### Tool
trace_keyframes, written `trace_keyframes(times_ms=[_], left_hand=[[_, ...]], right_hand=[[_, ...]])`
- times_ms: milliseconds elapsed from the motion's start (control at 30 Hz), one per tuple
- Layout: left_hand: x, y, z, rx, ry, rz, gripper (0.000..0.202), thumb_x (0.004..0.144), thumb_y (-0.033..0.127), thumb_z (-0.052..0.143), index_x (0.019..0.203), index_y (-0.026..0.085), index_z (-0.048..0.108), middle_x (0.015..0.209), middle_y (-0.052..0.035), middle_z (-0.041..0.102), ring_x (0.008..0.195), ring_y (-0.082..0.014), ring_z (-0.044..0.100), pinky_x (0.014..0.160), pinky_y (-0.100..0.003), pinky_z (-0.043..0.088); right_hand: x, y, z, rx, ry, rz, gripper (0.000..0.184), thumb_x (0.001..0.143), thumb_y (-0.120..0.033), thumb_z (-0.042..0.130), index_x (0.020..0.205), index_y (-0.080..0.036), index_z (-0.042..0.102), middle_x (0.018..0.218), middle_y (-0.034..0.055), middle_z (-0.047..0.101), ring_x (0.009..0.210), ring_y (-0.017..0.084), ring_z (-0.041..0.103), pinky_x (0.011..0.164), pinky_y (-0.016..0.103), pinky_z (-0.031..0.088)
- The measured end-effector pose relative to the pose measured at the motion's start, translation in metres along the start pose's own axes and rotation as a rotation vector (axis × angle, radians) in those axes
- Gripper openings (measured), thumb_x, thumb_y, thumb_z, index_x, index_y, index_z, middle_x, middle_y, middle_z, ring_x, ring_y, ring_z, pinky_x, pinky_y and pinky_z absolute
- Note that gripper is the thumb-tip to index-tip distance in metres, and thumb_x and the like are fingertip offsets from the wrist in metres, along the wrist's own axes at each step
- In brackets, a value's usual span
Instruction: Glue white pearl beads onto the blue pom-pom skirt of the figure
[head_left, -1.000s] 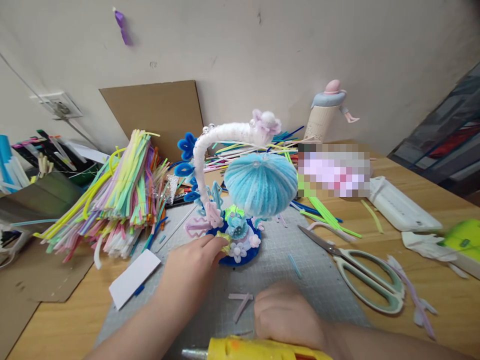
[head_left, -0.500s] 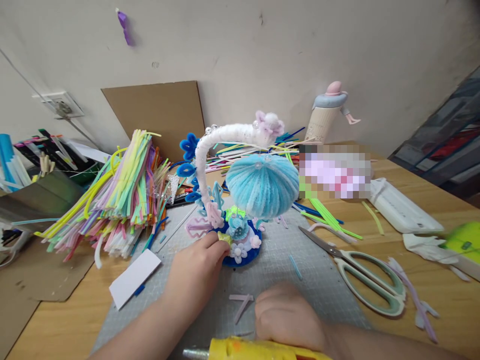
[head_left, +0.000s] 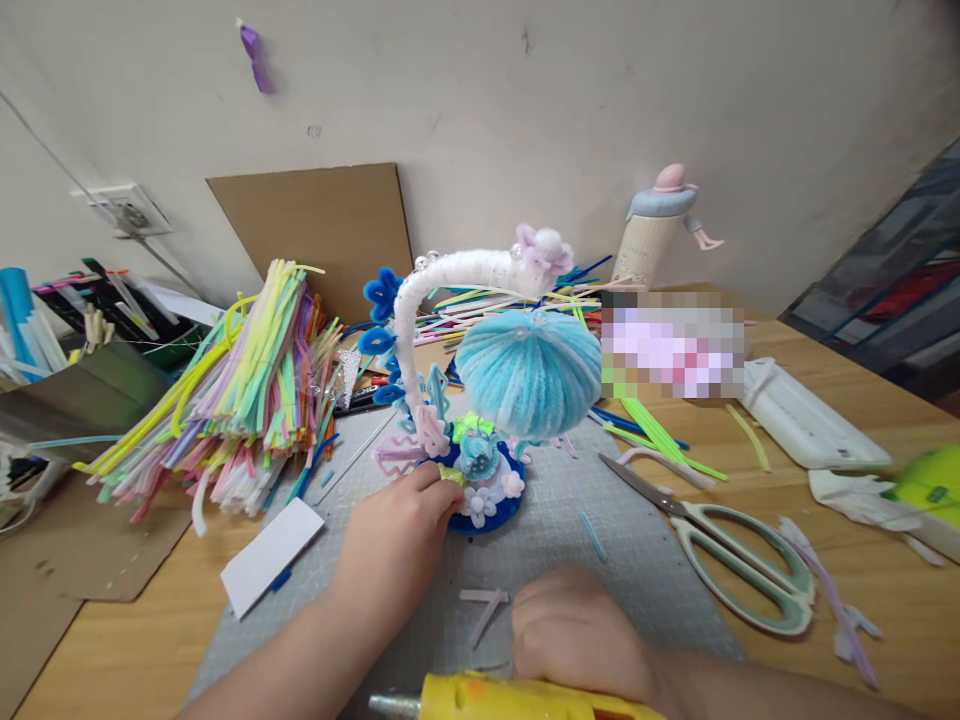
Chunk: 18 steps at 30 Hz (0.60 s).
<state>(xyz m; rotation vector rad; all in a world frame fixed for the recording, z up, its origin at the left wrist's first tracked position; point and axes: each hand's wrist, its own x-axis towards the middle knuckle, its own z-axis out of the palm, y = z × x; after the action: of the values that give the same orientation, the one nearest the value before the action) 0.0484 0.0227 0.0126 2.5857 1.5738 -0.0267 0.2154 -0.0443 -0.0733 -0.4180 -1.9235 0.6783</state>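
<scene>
A lamp-shaped pipe-cleaner craft stands on the grey cutting mat. It has a white curved arm, a hanging light-blue ribbed shade and a round dark-blue base. At the base's left edge, my left hand pinches a small yellow fuzzy piece, partly hidden by my fingers. Beside it sit a white flower and a light-blue fuzzy shape. My right hand rests as a fist on the mat, its inside hidden. Directly in front of that fist lies a yellow glue gun.
Scissors lie to the right, near a white device. Bundled pipe cleaners are heaped at left, behind a white card. Lilac scraps lie between my hands. Cardboard leans on the wall.
The whole view has shifted very slightly. My left hand stays at the base's edge and my right fist has not visibly moved.
</scene>
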Motion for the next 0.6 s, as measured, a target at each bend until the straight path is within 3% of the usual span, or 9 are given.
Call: trace_keyframes(times_ms=[300,400,500,600], left_hand=[[0.001,-0.002,0.001,0.004,-0.001,0.002,0.023,0.093,0.023,0.046,0.089,0.028,0.069,0.087,0.0001,0.066,0.078,-0.0190,0.065,0.058,-0.028,0.036],[-0.001,-0.006,0.003,-0.058,0.016,0.012,0.023,0.093,0.024,0.047,0.098,0.030,0.068,0.095,-0.0005,0.067,0.083,-0.0197,0.066,0.064,-0.028,0.040],[-0.009,-0.013,0.005,-0.166,0.073,0.013,0.025,0.094,0.027,0.046,0.112,0.030,0.063,0.105,-0.0016,0.067,0.089,-0.0198,0.065,0.070,-0.028,0.043],[-0.024,-0.022,0.007,-0.263,0.099,-0.025,0.024,0.095,0.031,0.042,0.108,0.027,0.062,0.100,-0.0024,0.064,0.085,-0.0182,0.064,0.070,-0.028,0.044]], right_hand=[[0.004,-0.003,-0.003,0.000,-0.012,0.013,0.033,0.101,-0.044,0.026,0.075,-0.028,0.037,0.057,-0.0067,0.040,0.045,0.014,0.041,0.044,0.029,0.031],[0.005,-0.003,-0.003,0.004,-0.008,0.017,0.033,0.100,-0.045,0.027,0.074,-0.028,0.037,0.057,-0.0068,0.039,0.044,0.014,0.041,0.044,0.029,0.031],[0.005,-0.003,-0.004,0.003,-0.017,0.015,0.033,0.100,-0.045,0.026,0.074,-0.028,0.037,0.057,-0.0063,0.040,0.045,0.014,0.043,0.045,0.029,0.032],[0.007,-0.004,-0.004,0.012,-0.013,0.013,0.033,0.100,-0.045,0.026,0.074,-0.027,0.038,0.057,-0.0060,0.042,0.046,0.014,0.044,0.045,0.029,0.034]])
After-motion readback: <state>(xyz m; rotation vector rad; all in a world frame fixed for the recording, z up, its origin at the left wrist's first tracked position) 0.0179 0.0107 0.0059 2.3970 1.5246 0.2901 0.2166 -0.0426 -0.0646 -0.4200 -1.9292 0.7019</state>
